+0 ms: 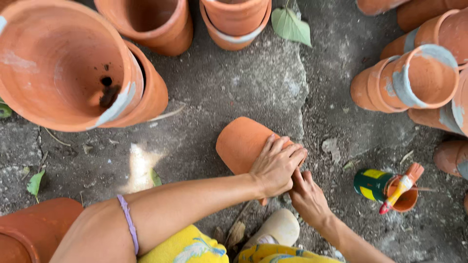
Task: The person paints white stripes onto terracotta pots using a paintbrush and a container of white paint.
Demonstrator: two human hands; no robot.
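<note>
Head view, looking down on a cracked concrete floor (263, 83). The left hand (277, 164) lies palm-down, fingers spread and curled over the upper wall of a small terracotta pot (240, 143) that rests on its side at centre frame, base toward the upper left; the forearm reaches in from the lower left and bears a purple band (128, 221). The right hand (308, 197) sits just below and partly under the left, fingertips against the pot's rim end; whether it grips the rim or reaches inside cannot be told, since the left hand covers the mouth. One green-and-yellow paint can (371, 184) lies on its side to the right, touching a small pot (405, 198) that holds one brush (402, 187). Nested stacks of terracotta pots ring the scene: one large stack (63, 68) at upper left, two at the top edge, several on their sides at right, most cut off by the frame. One green leaf (291, 25) lies near the top.
</note>
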